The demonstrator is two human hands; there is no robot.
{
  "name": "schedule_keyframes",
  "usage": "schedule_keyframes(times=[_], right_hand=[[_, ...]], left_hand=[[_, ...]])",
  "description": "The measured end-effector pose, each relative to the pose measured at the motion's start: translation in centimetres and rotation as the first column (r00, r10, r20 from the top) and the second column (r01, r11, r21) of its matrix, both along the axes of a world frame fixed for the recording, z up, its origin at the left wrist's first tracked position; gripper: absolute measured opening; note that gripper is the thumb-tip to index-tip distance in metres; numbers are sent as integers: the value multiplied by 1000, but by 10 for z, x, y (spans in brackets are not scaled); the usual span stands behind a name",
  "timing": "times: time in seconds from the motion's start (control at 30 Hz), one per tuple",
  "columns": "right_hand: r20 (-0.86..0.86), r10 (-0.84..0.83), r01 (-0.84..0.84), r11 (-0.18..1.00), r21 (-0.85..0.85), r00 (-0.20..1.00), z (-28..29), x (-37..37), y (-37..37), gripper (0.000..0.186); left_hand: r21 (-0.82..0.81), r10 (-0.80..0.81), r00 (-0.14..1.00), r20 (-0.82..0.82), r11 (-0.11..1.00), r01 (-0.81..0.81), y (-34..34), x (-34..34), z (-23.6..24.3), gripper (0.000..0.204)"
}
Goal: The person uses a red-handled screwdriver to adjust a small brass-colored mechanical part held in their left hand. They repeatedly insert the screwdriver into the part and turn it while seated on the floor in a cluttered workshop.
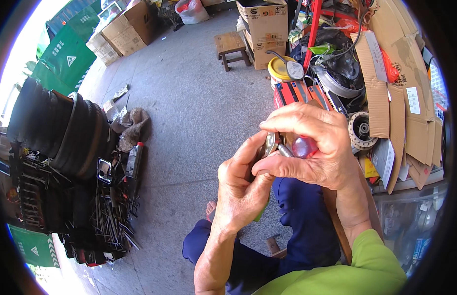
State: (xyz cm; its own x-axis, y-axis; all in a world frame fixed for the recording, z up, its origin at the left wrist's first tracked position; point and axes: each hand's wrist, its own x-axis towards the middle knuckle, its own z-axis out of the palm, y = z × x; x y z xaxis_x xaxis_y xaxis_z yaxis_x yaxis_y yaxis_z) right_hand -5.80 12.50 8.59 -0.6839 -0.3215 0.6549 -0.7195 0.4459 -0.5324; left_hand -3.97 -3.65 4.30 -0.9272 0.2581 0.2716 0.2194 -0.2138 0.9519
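Both of my hands meet in front of me, above my knees. My left hand (241, 182) is closed round a small shiny rounded metal part (271, 143); most of it is hidden by the fingers. In my right hand (322, 142) is a screwdriver (303, 147) with a see-through pink and purple handle, held between thumb and fingers. Its short metal shaft points toward the metal part. Whether the tip touches the part, I cannot tell.
Stacked black tires (46, 123) and a heap of metal tools (110, 216) stand at left. A wooden stool (229, 43), cardboard boxes (268, 24) and a yellow-lidded bucket (278, 69) are ahead. Flattened cardboard (410, 113) and a wheel hub (362, 130) crowd the right side.
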Motion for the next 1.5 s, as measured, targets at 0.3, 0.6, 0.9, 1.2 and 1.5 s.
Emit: schedule_keyframes(times=[0.3, 0.6, 0.9, 1.2, 1.5], right_hand=[[35, 129, -129, 992, -3, 991, 11, 5, 12, 56], [137, 167, -149, 980, -129, 976, 12, -1, 14, 31], [-57, -60, 53, 991, -120, 997, 15, 5, 4, 25], [-57, -136, 129, 985, -111, 989, 14, 9, -4, 15], [-19, -55, 55, 998, 35, 998, 7, 14, -7, 34]], left_hand=[[27, -117, 991, 68, 993, 116, -1, 2, 13, 28], [-42, -77, 992, 98, 996, 81, 2, 6, 21, 30], [-40, 11, 994, 106, 999, -6, 3, 3, 23, 29], [-12, 64, 992, 109, 998, -63, 4, 1, 11, 28], [48, 144, 978, 153, 987, -153, -1, -2, 5, 28]])
